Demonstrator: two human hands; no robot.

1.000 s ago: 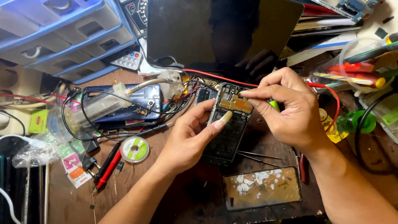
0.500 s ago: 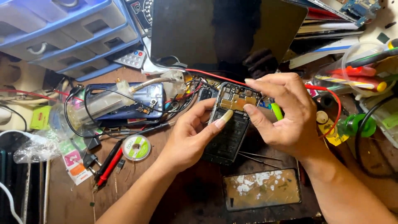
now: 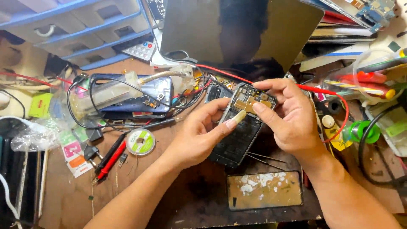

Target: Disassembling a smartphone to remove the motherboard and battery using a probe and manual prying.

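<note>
An opened black phone (image 3: 238,140) with its back cover off lies on the brown workbench, its circuit board bare at the top. My left hand (image 3: 199,133) grips its left edge, thumb pressing across the middle. My right hand (image 3: 288,116) pinches the top of the phone over the gold shield on the board. Whether the right fingers hold a small part is hidden. A pair of tweezers (image 3: 265,157) lies just right of the phone, under my right wrist.
A worn gold-backed phone panel (image 3: 263,189) lies near the front edge. A blue phone (image 3: 127,95) wrapped in cables sits at left, with red and black probes (image 3: 109,157) and a solder wick reel (image 3: 140,142). A dark tablet (image 3: 237,29) and blue drawers (image 3: 76,29) stand behind.
My right hand's fingers have shifted slightly on the top of the phone board. The left hand keeps its grip. The view moved down a little.
</note>
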